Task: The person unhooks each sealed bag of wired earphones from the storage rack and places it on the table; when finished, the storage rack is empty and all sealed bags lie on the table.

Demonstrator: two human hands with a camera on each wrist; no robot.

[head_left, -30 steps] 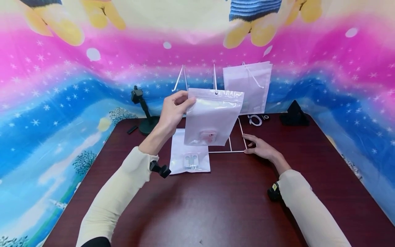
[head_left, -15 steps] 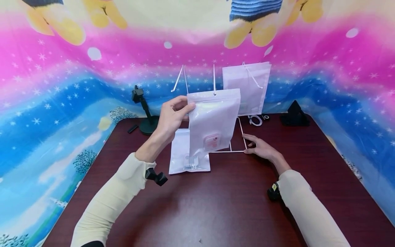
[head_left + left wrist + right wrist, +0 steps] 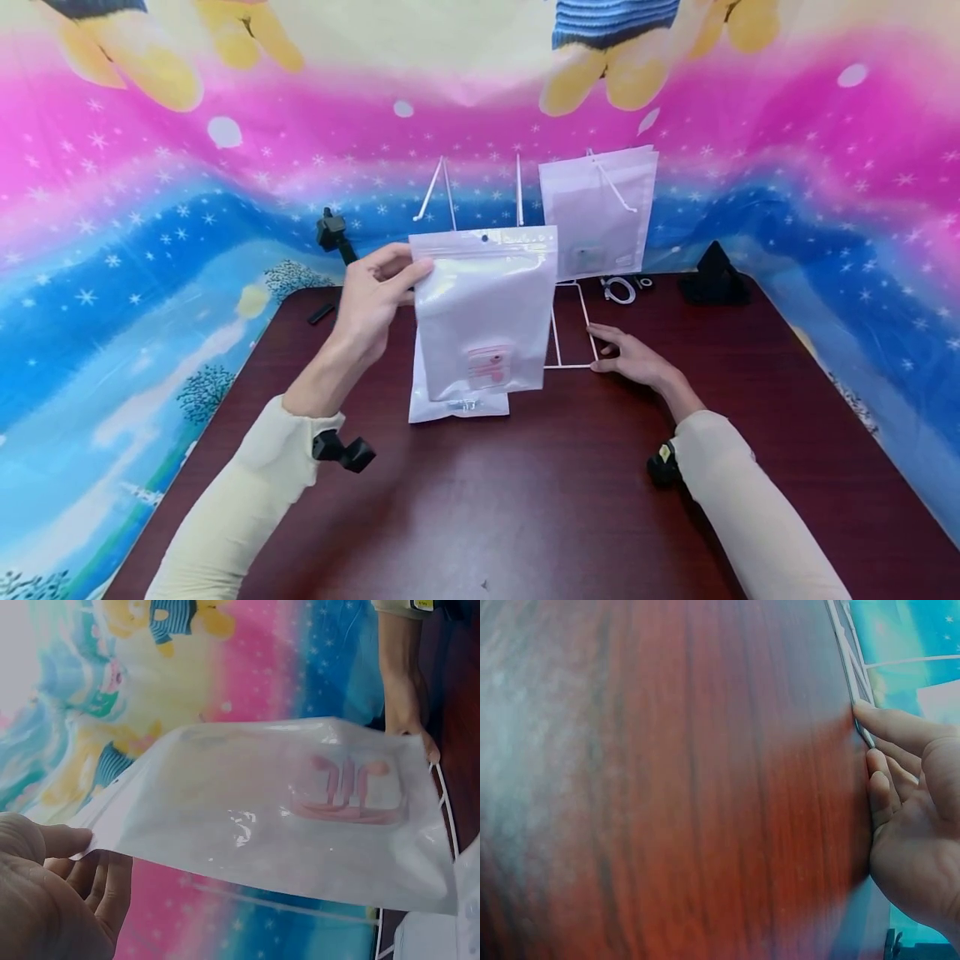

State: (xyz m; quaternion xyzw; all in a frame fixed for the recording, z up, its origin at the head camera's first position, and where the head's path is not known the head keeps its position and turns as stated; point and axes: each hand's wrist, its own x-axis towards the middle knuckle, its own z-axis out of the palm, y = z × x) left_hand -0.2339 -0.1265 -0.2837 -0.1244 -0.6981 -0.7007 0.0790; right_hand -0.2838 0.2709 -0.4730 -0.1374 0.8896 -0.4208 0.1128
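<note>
My left hand (image 3: 367, 300) pinches the upper left edge of a white zip pouch (image 3: 480, 308) between thumb and fingers. Inside its clear front lie pink earphones (image 3: 349, 802) in a flat case. The pouch hangs in the air, its hole apart from the middle hook (image 3: 519, 192) of a white wire rack (image 3: 573, 366). Low at the rack's front right corner, my right hand (image 3: 633, 357) grips the base wire between thumb and fingers. Behind the held pouch another white pouch (image 3: 435, 412) is mostly hidden; only its left and lower edges show.
White pouches (image 3: 600, 208) hang on the rack's right hook. A coiled white cable (image 3: 618, 290) lies behind the rack base. A black stand (image 3: 712, 279) is at the back right, a camera-topped stand (image 3: 330, 229) at the back left, near a small black piece (image 3: 321, 314).
The left hand has drawn the pouch off the middle hook, leftward and toward me. It now covers most of the lower pouch. The right hand has stayed on the rack corner.
</note>
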